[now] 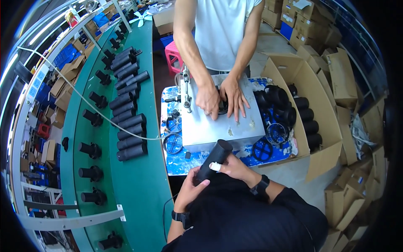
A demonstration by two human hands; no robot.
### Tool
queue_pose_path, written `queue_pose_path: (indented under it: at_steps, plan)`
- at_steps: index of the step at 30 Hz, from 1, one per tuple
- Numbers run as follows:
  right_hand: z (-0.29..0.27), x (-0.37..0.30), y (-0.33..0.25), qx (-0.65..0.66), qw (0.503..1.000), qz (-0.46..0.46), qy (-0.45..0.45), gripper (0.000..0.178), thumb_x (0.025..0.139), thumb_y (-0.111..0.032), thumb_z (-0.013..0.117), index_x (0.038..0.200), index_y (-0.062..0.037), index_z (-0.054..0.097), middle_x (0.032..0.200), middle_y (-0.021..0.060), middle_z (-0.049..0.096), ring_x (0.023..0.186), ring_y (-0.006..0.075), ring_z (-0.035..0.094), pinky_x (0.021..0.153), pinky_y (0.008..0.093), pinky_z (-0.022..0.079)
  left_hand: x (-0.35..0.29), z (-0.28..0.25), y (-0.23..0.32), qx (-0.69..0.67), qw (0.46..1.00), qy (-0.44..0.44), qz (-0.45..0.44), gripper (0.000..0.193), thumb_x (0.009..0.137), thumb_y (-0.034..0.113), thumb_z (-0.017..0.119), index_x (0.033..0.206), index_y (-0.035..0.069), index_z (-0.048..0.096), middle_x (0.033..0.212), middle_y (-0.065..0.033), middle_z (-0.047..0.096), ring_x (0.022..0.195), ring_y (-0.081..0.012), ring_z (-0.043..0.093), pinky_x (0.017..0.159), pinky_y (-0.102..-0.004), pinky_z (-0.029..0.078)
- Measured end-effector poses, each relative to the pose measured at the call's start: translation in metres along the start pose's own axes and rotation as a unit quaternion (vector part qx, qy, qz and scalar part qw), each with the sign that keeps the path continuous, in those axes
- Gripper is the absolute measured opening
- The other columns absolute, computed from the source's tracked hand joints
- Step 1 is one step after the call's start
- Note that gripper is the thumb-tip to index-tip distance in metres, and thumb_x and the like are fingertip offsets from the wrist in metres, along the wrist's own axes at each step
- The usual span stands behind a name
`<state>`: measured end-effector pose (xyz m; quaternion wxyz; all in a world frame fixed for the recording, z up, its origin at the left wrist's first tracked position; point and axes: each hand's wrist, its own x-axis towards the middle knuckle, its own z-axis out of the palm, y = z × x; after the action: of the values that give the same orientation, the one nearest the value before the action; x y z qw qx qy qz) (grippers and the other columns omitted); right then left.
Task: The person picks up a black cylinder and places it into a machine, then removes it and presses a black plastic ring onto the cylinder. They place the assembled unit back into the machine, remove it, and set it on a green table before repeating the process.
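The left hand (189, 193) and right hand (236, 170) are both closed around one black cylinder (213, 157), tilted in front of a metal box (203, 134); the right thumb has a white wrap. A co-worker's hands (208, 98) are on top of that box. To the right, an open carton (328, 161) holds black cylindrical pieces (308, 122). The box stands on a blue-and-white table (179, 167). Left, a green bench (140, 189) carries lying tubes (131, 137); its edge passes near the left forearm, and grey floor (289, 185) shows beyond the right arm
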<state>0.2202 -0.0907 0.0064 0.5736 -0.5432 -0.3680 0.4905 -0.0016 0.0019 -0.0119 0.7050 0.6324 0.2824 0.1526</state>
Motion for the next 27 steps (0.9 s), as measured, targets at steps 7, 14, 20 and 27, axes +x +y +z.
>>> queue_pose_path:
  at_steps: [7,14,20,27]
  plan:
    - [-0.002,0.0,0.005,-0.024,0.999,0.011,-0.025,0.047,0.097,-0.034,0.082,0.128,-0.0041,0.062,0.118,0.0077,0.068,0.107,0.0183,0.065,0.096,0.0366,0.053,-0.001,-0.003,-0.007,0.03,0.999,-0.012,-0.003,0.066,0.096,0.015,0.082,0.151,0.003,0.048,0.131,-0.0069,0.062,0.119,-0.0147,0.06,0.103,-0.0316,0.05]
    - [-0.002,-0.004,-0.005,-0.023,1.0,-0.01,0.007,0.051,0.093,-0.028,0.087,0.13,-0.003,0.062,0.12,0.0089,0.07,0.111,0.0203,0.068,0.098,0.0379,0.055,0.0,-0.002,0.001,0.029,0.999,-0.008,0.021,0.065,0.097,0.014,0.081,0.152,0.002,0.049,0.131,-0.0094,0.064,0.117,-0.0159,0.062,0.1,-0.0313,0.051]
    - [-0.041,0.031,-0.094,-0.082,0.976,-0.19,0.07,0.055,0.088,-0.011,0.089,0.134,0.0003,0.061,0.127,0.011,0.071,0.12,0.0188,0.068,0.108,0.0376,0.054,0.013,0.007,0.023,-0.107,0.99,0.042,0.082,0.059,0.101,0.011,0.074,0.154,0.003,0.05,0.135,-0.012,0.066,0.117,-0.0177,0.066,0.099,-0.032,0.054]
    - [-0.116,0.126,-0.119,-0.245,0.915,-0.217,0.235,0.054,0.087,-0.014,0.091,0.129,0.0016,0.061,0.108,0.0068,0.075,0.1,0.0141,0.072,0.091,0.031,0.057,0.009,-0.011,0.009,-0.08,0.992,0.047,0.089,0.043,0.106,0.005,0.063,0.149,0.003,0.056,0.136,-0.0117,0.068,0.109,-0.0174,0.07,0.096,-0.0312,0.056]
